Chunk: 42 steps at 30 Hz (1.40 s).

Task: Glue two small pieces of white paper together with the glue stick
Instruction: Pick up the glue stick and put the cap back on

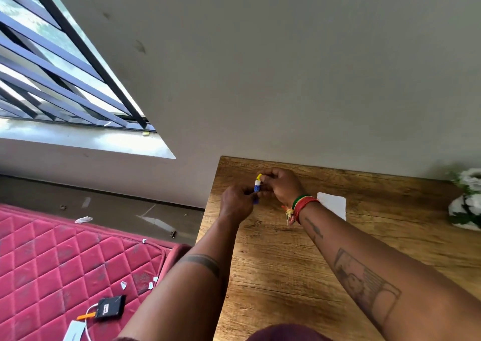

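Both hands meet over the far left part of the wooden table (299,275). My left hand (235,202) grips the blue body of the glue stick (257,187), which stands nearly upright with its white top showing. Just above it my right hand (282,184) pinches the yellow cap (258,176), which is off the stick and tilted. A piece of white paper (333,205) lies flat on the table right of my right wrist, partly hidden by it. I see no second piece of paper on the table.
A white vase with flowers (467,202) stands at the table's right edge by the wall. Left of the table lies a red quilted mattress (65,262) with a dark device and cable (109,309) and several paper scraps. A barred window (57,75) is at upper left.
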Each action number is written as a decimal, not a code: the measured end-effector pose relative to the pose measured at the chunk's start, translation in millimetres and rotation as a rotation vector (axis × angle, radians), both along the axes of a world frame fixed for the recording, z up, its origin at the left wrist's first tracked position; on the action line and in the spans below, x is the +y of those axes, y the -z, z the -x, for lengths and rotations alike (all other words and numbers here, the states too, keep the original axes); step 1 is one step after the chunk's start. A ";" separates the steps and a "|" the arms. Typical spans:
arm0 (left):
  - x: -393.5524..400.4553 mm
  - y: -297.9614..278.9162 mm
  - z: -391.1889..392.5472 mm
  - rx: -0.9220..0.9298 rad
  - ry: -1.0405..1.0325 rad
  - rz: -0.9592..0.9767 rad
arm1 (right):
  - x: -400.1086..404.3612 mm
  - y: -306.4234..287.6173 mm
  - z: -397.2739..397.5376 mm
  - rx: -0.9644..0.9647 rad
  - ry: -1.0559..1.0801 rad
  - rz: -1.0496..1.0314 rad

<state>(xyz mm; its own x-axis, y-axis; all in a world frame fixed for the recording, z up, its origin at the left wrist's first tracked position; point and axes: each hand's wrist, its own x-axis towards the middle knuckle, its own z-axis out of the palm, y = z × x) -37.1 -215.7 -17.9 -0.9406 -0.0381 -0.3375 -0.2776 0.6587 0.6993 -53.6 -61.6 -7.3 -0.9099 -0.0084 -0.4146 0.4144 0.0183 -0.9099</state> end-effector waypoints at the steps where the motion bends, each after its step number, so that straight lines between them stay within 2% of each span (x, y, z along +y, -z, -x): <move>1: 2.4 -4.6 -1.3 0.007 0.017 0.008 | 3.0 -2.7 -2.3 0.028 -0.020 -0.059; 6: 12.2 -24.0 -9.3 0.073 0.110 0.080 | 14.5 -19.4 -13.6 0.124 -0.129 -0.343; 8: 18.6 -32.7 -12.8 0.074 0.074 0.031 | 19.6 -29.0 -21.5 0.213 -0.213 -0.534; 10: 24.8 -40.2 -13.6 0.052 0.026 -0.057 | 24.8 -36.3 -31.4 0.298 -0.384 -0.722; 13: 33.7 -50.0 -16.1 0.013 -0.023 -0.180 | 31.9 -39.4 -50.2 0.316 -0.538 -0.839; 17: 47.2 -54.5 -26.1 -0.030 -0.052 -0.270 | 43.9 -40.6 -58.8 0.415 -0.425 -0.914; 21: 59.5 -56.9 -29.2 -0.078 -0.018 -0.309 | 55.2 -40.0 -64.9 0.421 -0.394 -0.928; 25: 72.9 -56.0 -25.4 -0.065 -0.010 -0.333 | 67.9 -37.5 -71.1 0.386 -0.314 -0.785; 27: 84.2 -55.0 -23.6 -0.061 0.002 -0.323 | 75.7 -35.4 -76.1 0.336 -0.216 -0.620; 29: 100.3 -53.6 -20.2 -0.062 0.028 -0.333 | 85.7 -31.7 -80.6 0.302 -0.095 -0.548; 34: 148.1 -47.9 -16.7 -0.041 0.230 -0.312 | 118.3 -23.6 -86.5 0.252 0.171 -0.632; 38: 188.1 -35.8 -20.5 0.087 0.437 -0.110 | 150.0 -15.2 -89.1 0.164 0.309 -0.626; 42: 216.0 -25.8 -20.7 0.118 0.451 -0.025 | 180.7 -1.9 -92.5 0.102 0.433 -0.698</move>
<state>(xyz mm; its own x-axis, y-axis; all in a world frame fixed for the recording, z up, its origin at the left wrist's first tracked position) -16.4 0.3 7.9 -0.8932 0.3905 -0.2229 0.1152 0.6781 0.7259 38.8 119.0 -5.4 -0.8069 0.5805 -0.1095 0.4304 0.4506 -0.7821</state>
